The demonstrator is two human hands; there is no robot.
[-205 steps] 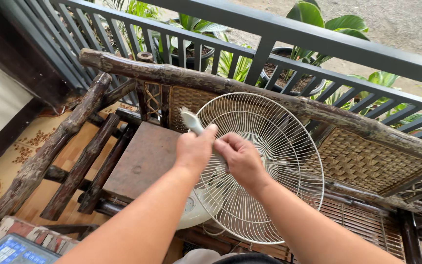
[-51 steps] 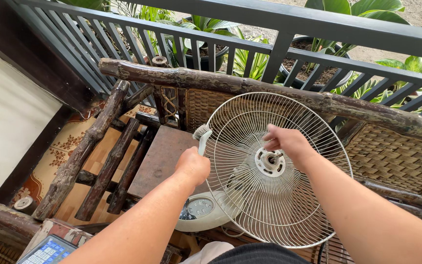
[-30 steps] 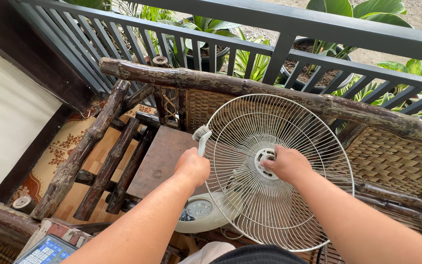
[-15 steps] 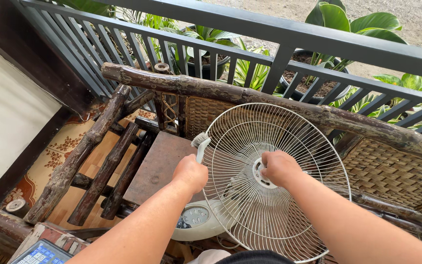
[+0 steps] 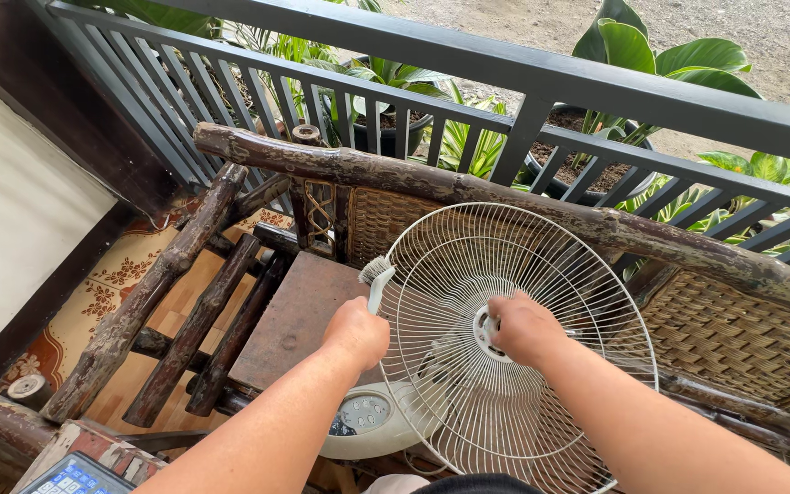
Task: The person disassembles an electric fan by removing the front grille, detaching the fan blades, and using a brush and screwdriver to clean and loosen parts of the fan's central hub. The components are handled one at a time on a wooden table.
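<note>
Both forearms are bare from elbow to wrist, with no sleeves, watch or bracelet in view. The left hand (image 5: 356, 331) and the right hand (image 5: 525, 327) are ungloved, without rings. Dark fabric of a garment (image 5: 477, 484) shows at the bottom edge.

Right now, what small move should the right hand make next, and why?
Probably twist the hub: the right hand is closed on it at the centre of the grille, while the left hand holds a brush clear at the rim.
</note>
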